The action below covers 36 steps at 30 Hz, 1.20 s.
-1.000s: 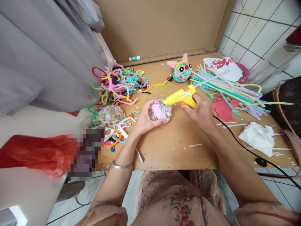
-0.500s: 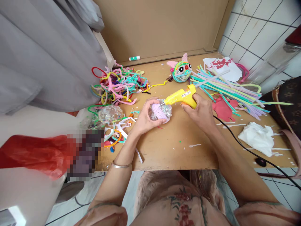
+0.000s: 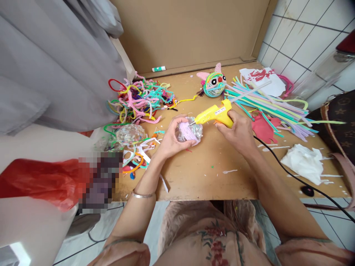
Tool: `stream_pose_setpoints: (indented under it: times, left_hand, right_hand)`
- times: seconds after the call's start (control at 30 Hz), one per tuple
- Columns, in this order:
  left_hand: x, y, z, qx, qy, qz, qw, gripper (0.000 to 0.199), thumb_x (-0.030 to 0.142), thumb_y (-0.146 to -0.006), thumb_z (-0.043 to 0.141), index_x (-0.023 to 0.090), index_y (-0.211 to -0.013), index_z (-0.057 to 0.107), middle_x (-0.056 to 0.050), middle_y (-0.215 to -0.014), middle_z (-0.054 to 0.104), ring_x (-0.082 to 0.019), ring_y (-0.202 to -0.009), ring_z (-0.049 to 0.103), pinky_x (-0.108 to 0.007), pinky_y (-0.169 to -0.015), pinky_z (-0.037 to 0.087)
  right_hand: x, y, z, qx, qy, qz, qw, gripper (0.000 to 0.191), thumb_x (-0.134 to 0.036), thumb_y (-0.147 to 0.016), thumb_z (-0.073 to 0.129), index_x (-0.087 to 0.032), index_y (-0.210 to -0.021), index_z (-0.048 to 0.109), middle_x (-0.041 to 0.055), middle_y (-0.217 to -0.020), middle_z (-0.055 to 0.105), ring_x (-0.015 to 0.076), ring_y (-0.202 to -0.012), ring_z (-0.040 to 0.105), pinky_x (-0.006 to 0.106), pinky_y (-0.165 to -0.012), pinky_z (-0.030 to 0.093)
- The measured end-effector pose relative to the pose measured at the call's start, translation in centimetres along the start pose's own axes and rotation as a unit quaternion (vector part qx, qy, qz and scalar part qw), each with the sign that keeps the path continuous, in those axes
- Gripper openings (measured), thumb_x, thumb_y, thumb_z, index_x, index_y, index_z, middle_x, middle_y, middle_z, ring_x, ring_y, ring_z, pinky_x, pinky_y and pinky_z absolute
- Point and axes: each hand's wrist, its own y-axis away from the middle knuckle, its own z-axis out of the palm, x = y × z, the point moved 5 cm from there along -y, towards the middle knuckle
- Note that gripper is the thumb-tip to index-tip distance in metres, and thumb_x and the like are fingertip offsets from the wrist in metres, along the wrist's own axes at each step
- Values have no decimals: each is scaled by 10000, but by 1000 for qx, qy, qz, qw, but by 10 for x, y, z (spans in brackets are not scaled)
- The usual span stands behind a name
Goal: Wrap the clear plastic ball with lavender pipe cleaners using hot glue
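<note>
In my left hand is a clear, rounded plastic piece, gripped between thumb and fingers. Lilac pipe cleaners cover part of it in rows. My right hand is wrapped round the handle of a yellow hot glue gun, with a glue stick poking out of its back end. The gun's metal nozzle points left and is at the edge of the lilac rows; whether it touches them I cannot tell.
Tangled pipe cleaners lie at the left, near another clear ball. A decorated ball with eyes and ears stands behind the glue gun. Straight pipe cleaners, crumpled tissue and the black cord are on the right.
The glue gun and my right hand have shifted very slightly to the right. My left hand and the plastic piece stay in place.
</note>
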Motion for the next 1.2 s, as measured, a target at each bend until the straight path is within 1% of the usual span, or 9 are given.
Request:
stream_pose_setpoints:
  times: [0.23,0.4,0.53,0.77,0.97,1.07,1.2]
  left_hand:
    - [1,0,0,0,5,-8,1000,705,380,-628,844,206,-1203,474,-150,-1414,456,-293,-1363,445,-435,-1130,372]
    - [-1,0,1,6,19,-7,1000,726,430,-620,846,218,-1205,472,-142,-1405,461,-294,-1353,454,-442,-1120,383]
    - [-1,0,1,0,7,-6,1000,728,450,-631,839,217,-1212,467,-141,-1414,456,-292,-1354,453,-437,-1123,377]
    - [0,-1,0,4,14,-4,1000,719,409,-622,853,219,-1202,473,-143,-1405,461,-287,-1347,462,-435,-1117,386]
    - [-1,0,1,7,6,5,1000,715,410,-629,846,220,-1206,470,-146,-1408,464,-299,-1344,467,-447,-1105,398]
    - [-2,0,1,6,14,0,1000,720,420,-626,846,223,-1206,467,-145,-1418,454,-291,-1352,458,-442,-1113,392]
    - [-2,0,1,4,27,-5,1000,718,392,-621,852,216,-1203,471,-151,-1419,446,-286,-1361,447,-434,-1121,385]
  right_hand:
    - [0,0,-2,11,13,-2,1000,254,-381,-712,613,-232,-664,413,-31,-576,427,134,-531,349,281,-573,230]
    - [1,-1,-1,2,9,0,1000,241,-379,-720,606,-232,-662,424,-25,-588,431,146,-539,375,291,-578,244]
    - [1,0,0,6,5,0,1000,230,-378,-719,605,-229,-661,440,-25,-577,436,143,-529,374,289,-569,242]
    - [-1,0,1,5,-17,-9,1000,235,-374,-733,604,-232,-674,427,-16,-586,461,152,-558,388,291,-572,257]
    - [0,0,1,2,-18,-10,1000,199,-364,-737,607,-228,-705,466,-7,-606,487,167,-581,422,297,-589,280]
    - [-1,0,0,-6,-7,-2,1000,214,-377,-731,607,-229,-694,457,-12,-600,466,163,-568,405,297,-591,273]
    - [-1,-1,-1,-10,1,11,1000,241,-385,-721,596,-230,-665,420,-24,-584,417,144,-550,363,290,-590,251]
